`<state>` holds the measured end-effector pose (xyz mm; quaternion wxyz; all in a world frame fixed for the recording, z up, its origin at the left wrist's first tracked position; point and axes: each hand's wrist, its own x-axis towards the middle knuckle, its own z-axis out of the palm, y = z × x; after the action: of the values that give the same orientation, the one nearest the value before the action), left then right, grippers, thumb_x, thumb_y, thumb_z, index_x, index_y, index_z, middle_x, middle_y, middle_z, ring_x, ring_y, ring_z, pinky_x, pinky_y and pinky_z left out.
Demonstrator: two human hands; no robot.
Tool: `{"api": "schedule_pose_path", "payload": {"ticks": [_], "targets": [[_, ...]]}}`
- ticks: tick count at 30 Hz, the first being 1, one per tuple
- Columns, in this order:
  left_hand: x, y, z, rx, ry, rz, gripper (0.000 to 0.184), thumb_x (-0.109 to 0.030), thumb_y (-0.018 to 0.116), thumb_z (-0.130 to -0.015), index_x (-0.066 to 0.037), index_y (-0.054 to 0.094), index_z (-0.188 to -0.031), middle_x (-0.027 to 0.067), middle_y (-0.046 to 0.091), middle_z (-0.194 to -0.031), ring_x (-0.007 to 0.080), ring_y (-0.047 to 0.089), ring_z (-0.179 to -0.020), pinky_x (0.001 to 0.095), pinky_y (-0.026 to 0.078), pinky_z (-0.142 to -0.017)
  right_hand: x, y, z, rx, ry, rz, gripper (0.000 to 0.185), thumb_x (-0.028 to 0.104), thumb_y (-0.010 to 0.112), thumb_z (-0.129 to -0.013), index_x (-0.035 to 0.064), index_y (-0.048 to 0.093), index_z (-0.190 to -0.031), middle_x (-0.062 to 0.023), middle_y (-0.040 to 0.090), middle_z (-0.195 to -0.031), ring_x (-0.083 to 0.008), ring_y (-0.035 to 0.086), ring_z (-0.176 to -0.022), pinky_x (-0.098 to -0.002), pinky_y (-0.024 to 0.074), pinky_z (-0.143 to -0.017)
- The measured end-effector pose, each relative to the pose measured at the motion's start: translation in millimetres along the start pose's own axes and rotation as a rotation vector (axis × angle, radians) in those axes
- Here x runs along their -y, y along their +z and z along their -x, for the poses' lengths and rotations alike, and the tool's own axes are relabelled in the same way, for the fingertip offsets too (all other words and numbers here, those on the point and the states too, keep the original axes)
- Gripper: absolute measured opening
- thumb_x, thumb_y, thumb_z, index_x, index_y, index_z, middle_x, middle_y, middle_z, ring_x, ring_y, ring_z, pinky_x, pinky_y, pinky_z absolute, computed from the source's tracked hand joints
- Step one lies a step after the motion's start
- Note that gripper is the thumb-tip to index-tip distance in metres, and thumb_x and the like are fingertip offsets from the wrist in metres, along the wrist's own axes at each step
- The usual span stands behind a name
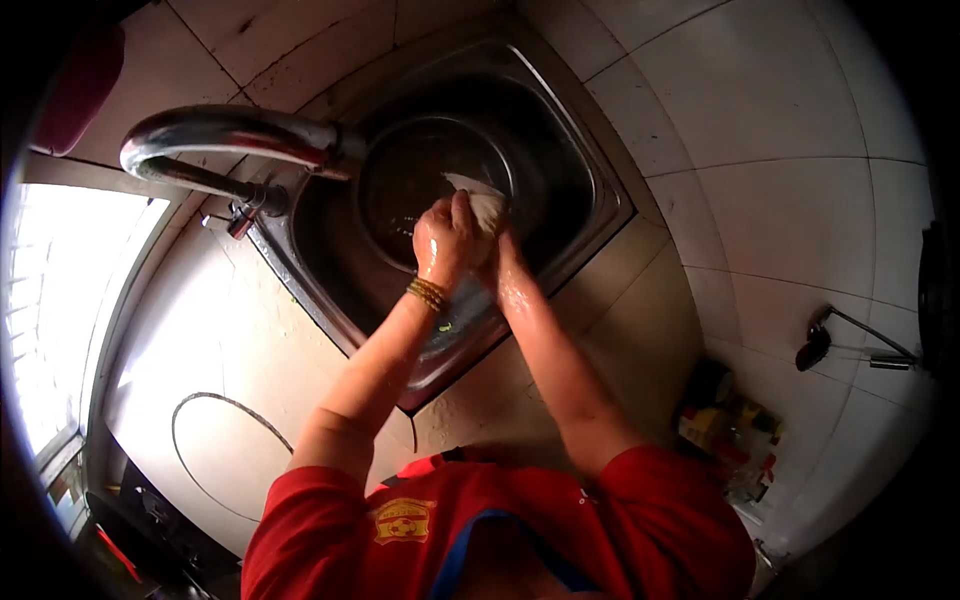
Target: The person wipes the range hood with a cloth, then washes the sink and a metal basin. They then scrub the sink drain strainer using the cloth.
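One bright window was cut off at the far left. Next came a shiny bent tap, leaning over the metal sink. Inside the sink sat a round bowl, wet-looking, with a few bright specks, but too dark to see well. The left hand was wet and curled tight, pinching a pale thing over the bowl's right part. A tiny green bit lay in the sink between the arms. The pale thing was blurry. The right hand was close against it, mostly hidden, so I cannot tell how its fingers were. Farther right stood a dim heap of packets, hard to make out.
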<state>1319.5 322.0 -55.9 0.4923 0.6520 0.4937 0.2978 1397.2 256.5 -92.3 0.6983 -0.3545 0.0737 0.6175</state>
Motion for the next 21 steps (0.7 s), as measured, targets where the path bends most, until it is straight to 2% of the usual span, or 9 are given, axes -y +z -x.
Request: {"api": "schedule_pose_path", "payload": {"ticks": [4,6,8,9,10,13,17,19,21], "targets": [[33,-7,-25,0.069,-0.142,0.016,0.035,-0.031,0.048,-0.087,0.001,0.061,-0.089,0.0251,0.06,-0.085,0.0399,0.058,-0.083,0.0428,0.045,-0.07,8,21,23,-0.172,0.049,0.455,0.045,0.023,0.053,-0.086,0.0014,0.042,-0.124,-0.0119,0.051,-0.117,-0.0222,0.051,-0.106,-0.0382,0.0438,-0.089],[36,-13,-37,0.066,-0.096,-0.194,0.033,-0.031,0.052,-0.084,0.0,0.059,-0.089,0.0235,0.06,-0.086,0.0391,0.056,-0.083,0.0434,0.045,-0.072,42,28,-7,-0.294,-0.173,1.238,0.05,0.02,0.06,-0.08,-0.0032,0.043,-0.121,-0.016,0.054,-0.113,-0.0239,0.054,-0.102,-0.0348,0.0442,-0.087],[36,-33,-47,-0.22,0.046,-0.455,0.033,-0.028,0.058,-0.079,-0.003,0.052,-0.101,0.0197,0.056,-0.088,0.0383,0.055,-0.083,0.045,0.045,-0.073,85,54,-36,-0.018,-1.019,1.86,0.039,0.014,0.059,-0.079,0.001,0.051,-0.114,-0.0191,0.054,-0.113,-0.0321,0.052,-0.105,-0.0349,0.0425,-0.089],[40,-42,-53,-0.313,0.097,-0.535,0.037,-0.025,0.059,-0.078,-0.004,0.049,-0.107,0.0185,0.055,-0.09,0.0379,0.054,-0.084,0.0461,0.045,-0.074,112,94,-38,0.294,-0.876,1.921,0.035,0.013,0.062,-0.077,0.0062,0.055,-0.111,-0.0157,0.053,-0.114,-0.0321,0.052,-0.104,-0.0351,0.0438,-0.088],[49,-45,-57,-0.302,0.109,-0.598,0.039,-0.026,0.06,-0.078,-0.006,0.046,-0.109,0.0174,0.052,-0.099,0.0384,0.049,-0.096,0.0471,0.044,-0.079,124,87,-60,0.335,-1.157,2.371,0.031,0.017,0.062,-0.078,0.0099,0.056,-0.108,-0.0104,0.053,-0.114,-0.0282,0.052,-0.104,-0.0383,0.0414,-0.091],[65,-46,-64,-0.139,-0.027,-0.704,0.048,-0.025,0.059,-0.079,-0.009,0.041,-0.12,0.019,0.047,-0.116,0.0403,0.041,-0.112,0.0471,0.042,-0.086,156,74,-139,0.862,-1.63,2.478,0.027,0.019,0.058,-0.079,0.011,0.058,-0.105,-0.0065,0.054,-0.112,-0.0259,0.05,-0.106,-0.0445,0.0364,-0.094],[197,-43,-85,0.03,0.323,-0.788,0.055,-0.019,0.05,-0.084,-0.012,0.028,-0.135,0.0232,0.056,-0.108,0.0361,0.058,-0.094,0.0471,0.047,-0.077,185,14,-186,0.763,-1.423,2.37,0.022,0.021,0.055,-0.079,0.0126,0.06,-0.099,-0.0043,0.055,-0.109,-0.0242,0.048,-0.108,-0.0472,0.0331,-0.096],[166,-55,-78,0.037,-0.036,-0.749,0.056,-0.018,0.05,-0.084,-0.011,0.027,-0.134,0.0218,0.058,-0.105,0.0366,0.059,-0.09,0.0466,0.048,-0.075,196,-18,-166,0.587,-1.462,2.663,0.018,0.021,0.057,-0.074,0.014,0.062,-0.09,-0.0036,0.056,-0.104,-0.0219,0.048,-0.103,-0.0481,0.0335,-0.094],[154,-63,-72,0.052,0.147,-0.799,0.056,-0.016,0.05,-0.084,-0.01,0.027,-0.134,0.021,0.059,-0.103,0.0386,0.058,-0.089,0.0468,0.048,-0.073,193,-7,-126,0.552,-1.538,2.882,0.015,0.02,0.058,-0.072,0.0148,0.063,-0.085,-0.0031,0.057,-0.1,-0.0205,0.048,-0.1,-0.0491,0.0338,-0.092]]}}
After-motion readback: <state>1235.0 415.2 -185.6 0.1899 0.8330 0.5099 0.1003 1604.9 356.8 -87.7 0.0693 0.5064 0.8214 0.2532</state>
